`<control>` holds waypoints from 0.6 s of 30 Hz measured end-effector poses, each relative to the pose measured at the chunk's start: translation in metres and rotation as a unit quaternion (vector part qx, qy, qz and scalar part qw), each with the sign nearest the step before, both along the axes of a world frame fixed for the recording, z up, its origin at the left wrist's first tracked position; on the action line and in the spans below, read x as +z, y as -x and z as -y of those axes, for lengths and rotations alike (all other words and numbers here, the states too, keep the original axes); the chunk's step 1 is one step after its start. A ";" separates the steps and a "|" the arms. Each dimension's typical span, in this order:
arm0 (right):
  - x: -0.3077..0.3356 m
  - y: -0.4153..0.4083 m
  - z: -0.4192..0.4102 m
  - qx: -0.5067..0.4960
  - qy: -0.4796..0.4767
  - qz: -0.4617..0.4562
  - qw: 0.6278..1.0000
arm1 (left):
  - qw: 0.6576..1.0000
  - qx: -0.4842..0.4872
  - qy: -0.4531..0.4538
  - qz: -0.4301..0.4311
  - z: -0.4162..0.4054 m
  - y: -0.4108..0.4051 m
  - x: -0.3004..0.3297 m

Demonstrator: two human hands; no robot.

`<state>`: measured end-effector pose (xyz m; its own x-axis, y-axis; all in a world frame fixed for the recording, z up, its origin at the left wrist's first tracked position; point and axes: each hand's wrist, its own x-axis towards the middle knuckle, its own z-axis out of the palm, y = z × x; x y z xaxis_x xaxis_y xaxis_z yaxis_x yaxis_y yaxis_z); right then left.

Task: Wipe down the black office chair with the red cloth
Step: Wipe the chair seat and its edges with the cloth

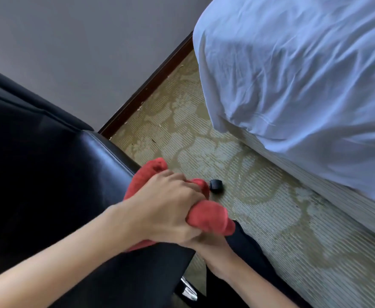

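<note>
The black office chair (55, 174) fills the left side, its shiny leather seat edge running down towards the centre. A bunched red cloth (211, 218) lies over that edge. My left hand (166, 205) reaches in from the lower left and presses on top of the cloth, fingers closed around it. From the lower right comes my right hand (211, 247), tucked under the left hand and holding the cloth's lower part. Its fingers are mostly hidden. A black chair part (248, 243) runs below the cloth.
A black caster (215, 186) stands on the patterned beige carpet (259, 207) just past the cloth. A bed with a rumpled white sheet (304, 74) stands close on the right. A dark skirting board (151, 85) and grey wall lie behind. Chrome chair base (188, 290) shows below.
</note>
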<state>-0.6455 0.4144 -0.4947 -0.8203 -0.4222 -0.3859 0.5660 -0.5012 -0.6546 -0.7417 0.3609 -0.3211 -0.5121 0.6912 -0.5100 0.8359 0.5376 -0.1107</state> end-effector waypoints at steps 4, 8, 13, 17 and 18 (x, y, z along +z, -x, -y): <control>0.003 -0.001 0.021 -0.126 0.152 -0.010 0.980 | 0.963 0.258 0.035 -0.078 0.045 0.084 0.033; -0.006 -0.010 0.038 -0.172 0.113 0.028 0.978 | 0.969 0.219 0.082 -0.084 0.047 0.092 0.018; -0.016 -0.015 0.043 -0.171 0.100 0.062 0.978 | 0.978 0.085 0.189 0.029 -0.025 0.035 -0.019; 0.020 -0.003 0.023 -0.067 -0.019 0.047 0.997 | 0.972 -0.099 0.215 0.005 -0.062 -0.025 -0.046; 0.036 -0.010 0.015 0.021 -0.136 0.012 0.990 | 0.971 -0.124 0.204 -0.016 -0.058 -0.039 -0.047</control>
